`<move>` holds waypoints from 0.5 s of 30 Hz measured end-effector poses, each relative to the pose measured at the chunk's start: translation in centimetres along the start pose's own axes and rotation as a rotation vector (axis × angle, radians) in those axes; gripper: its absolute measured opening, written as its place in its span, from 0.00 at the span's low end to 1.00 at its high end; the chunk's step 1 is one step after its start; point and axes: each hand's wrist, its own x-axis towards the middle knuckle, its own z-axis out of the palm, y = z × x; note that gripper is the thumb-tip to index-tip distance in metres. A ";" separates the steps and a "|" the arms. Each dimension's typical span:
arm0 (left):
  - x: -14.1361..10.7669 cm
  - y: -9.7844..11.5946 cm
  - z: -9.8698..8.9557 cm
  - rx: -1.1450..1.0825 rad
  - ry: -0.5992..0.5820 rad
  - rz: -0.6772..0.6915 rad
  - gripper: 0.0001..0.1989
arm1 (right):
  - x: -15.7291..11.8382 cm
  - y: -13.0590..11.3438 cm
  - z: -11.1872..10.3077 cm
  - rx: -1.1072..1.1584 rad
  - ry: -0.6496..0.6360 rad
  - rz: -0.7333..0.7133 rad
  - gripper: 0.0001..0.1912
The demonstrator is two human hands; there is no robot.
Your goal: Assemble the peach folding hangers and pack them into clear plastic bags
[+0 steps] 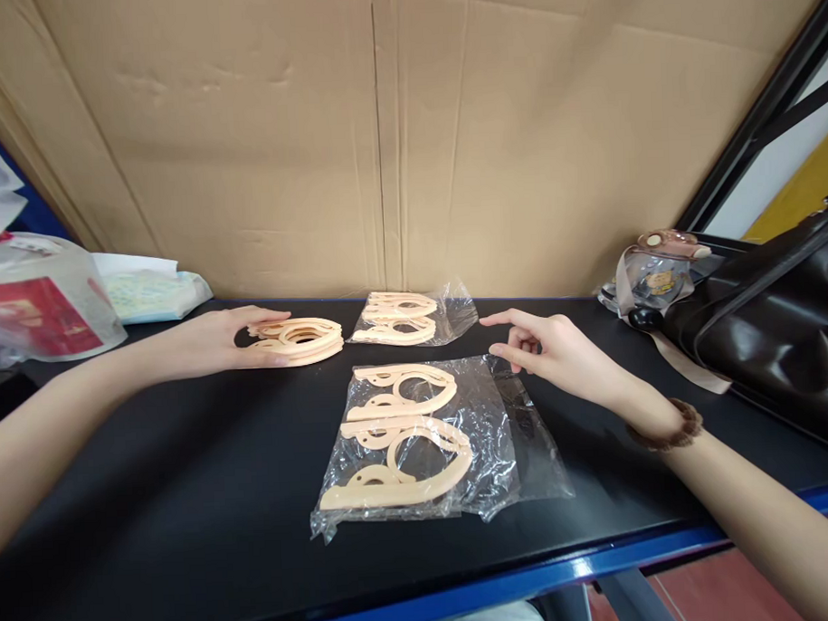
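Observation:
My left hand grips the left end of a small stack of beige folding hangers, thumb along the front and fingers at the back. The stack lies on the black table top. Right of it is a clear plastic bag with folded beige hangers inside. Nearer to me, a larger clear bag lies flat with folded beige hangers showing through it. My right hand hovers by this bag's upper right corner, index finger stretched out, thumb apart, other fingers curled, holding nothing.
A cardboard wall closes off the back of the black table. At the left stand a plastic-wrapped package and a pack of tissues. A dark leather bag and a small clear pouch occupy the right side.

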 end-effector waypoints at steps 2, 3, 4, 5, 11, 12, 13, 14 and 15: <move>0.3 0.5 -0.5 0.016 -0.093 -0.070 0.37 | 0.0 -0.1 -0.1 0.004 -0.003 0.000 0.18; 0.5 0.8 -0.8 0.026 -0.138 -0.101 0.38 | 0.0 -0.1 -0.1 0.006 -0.001 -0.002 0.18; 0.7 1.1 -1.2 0.032 -0.158 -0.103 0.38 | 0.0 -0.1 -0.1 0.006 0.003 -0.003 0.18; 0.9 1.3 -1.5 0.037 -0.164 -0.095 0.38 | 0.0 -0.1 -0.1 0.005 0.010 -0.006 0.18; 0.7 4.7 -2.5 0.078 -0.039 0.001 0.36 | -0.3 -0.4 0.7 0.032 0.081 -0.081 0.17; 0.5 5.6 -2.4 0.080 0.003 0.049 0.35 | -0.4 -0.7 0.9 0.038 0.113 -0.112 0.17; 0.2 6.6 -2.2 0.079 0.043 0.098 0.35 | -0.5 -1.1 1.1 0.041 0.146 -0.150 0.17; 0.0 7.7 -2.0 0.076 0.079 0.143 0.34 | -0.6 -1.6 1.3 0.039 0.177 -0.191 0.18; -0.2 8.7 -1.7 0.075 0.103 0.181 0.34 | -0.7 -2.1 1.5 0.036 0.195 -0.231 0.20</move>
